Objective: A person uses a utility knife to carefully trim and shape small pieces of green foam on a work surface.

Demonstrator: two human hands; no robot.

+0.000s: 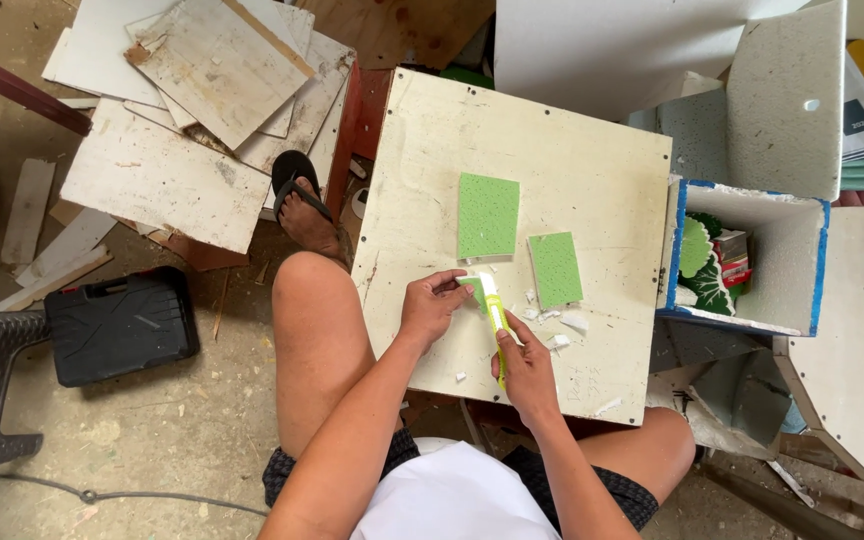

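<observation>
The right hand [527,372] is clenched around a yellow-green utility knife [495,318], blade on a small green foam piece [473,289] that the left hand [430,305] pinches against the white bench [432,150], just near of two larger green foam rectangles [487,215].

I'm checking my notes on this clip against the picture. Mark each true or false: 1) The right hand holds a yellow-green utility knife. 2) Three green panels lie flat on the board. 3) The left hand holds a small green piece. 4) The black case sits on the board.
1) True: the right hand grips the yellow-green utility knife.
2) False: two green panels lie on the white board.
3) True: the left hand pinches a small green piece.
4) False: the black case lies on the floor.
</observation>
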